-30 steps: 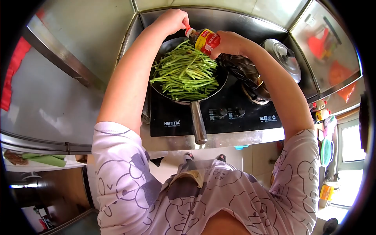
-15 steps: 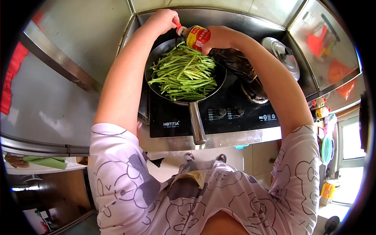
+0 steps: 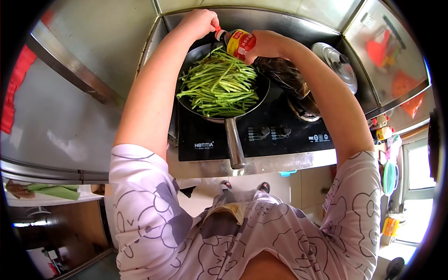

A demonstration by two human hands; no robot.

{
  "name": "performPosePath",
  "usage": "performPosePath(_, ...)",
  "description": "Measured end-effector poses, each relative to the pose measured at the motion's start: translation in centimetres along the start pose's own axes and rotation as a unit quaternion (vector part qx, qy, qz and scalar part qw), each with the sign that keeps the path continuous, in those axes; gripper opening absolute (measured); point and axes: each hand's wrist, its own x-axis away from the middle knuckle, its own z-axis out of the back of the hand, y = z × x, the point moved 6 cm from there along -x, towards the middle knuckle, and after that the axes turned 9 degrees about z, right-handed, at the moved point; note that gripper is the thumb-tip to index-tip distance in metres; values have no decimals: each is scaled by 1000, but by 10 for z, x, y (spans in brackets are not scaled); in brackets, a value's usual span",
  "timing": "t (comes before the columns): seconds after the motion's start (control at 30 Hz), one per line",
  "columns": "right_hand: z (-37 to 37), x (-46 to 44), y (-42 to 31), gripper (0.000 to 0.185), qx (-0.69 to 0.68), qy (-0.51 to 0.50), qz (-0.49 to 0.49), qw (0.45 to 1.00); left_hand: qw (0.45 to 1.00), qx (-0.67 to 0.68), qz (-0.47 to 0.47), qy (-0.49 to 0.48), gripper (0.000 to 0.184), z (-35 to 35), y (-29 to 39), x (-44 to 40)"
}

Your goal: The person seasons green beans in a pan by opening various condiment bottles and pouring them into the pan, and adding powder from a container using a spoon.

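A sauce bottle [image 3: 241,43] with dark contents and a red-and-yellow label lies tilted over the far side of the frying pan [image 3: 264,93], its mouth pointing left. My right hand [image 3: 270,43] is wrapped round the bottle's body. At its mouth, the fingers of my left hand [image 3: 201,22] pinch the red cap [image 3: 219,33], which is still joined to the neck or touching it. Long green beans [image 3: 221,86] are heaped in the pan below both hands. The pan's metal handle [image 3: 234,144] points toward me.
The pan stands on the left of a black gas hob [image 3: 289,147] with two knobs. On the right burner is something covered in dark plastic [image 3: 282,74]. Behind my right forearm is a metal lid [image 3: 333,63]. Steel walls enclose the hob's back and sides.
The bottle and both hands have shifted slightly right in view. My grips on the bottle and its cap are the same, and the beans look unchanged.
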Motion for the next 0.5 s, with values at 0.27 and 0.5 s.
performPosePath(0.27,10,41,18,68,-13,7,-42,999,997,58,-53,-20,13,-12,37,-14)
performPosePath(0.5,3,86,39,73,-29,25,-79,996,989,96,-100,-48,12,-32,76,-8)
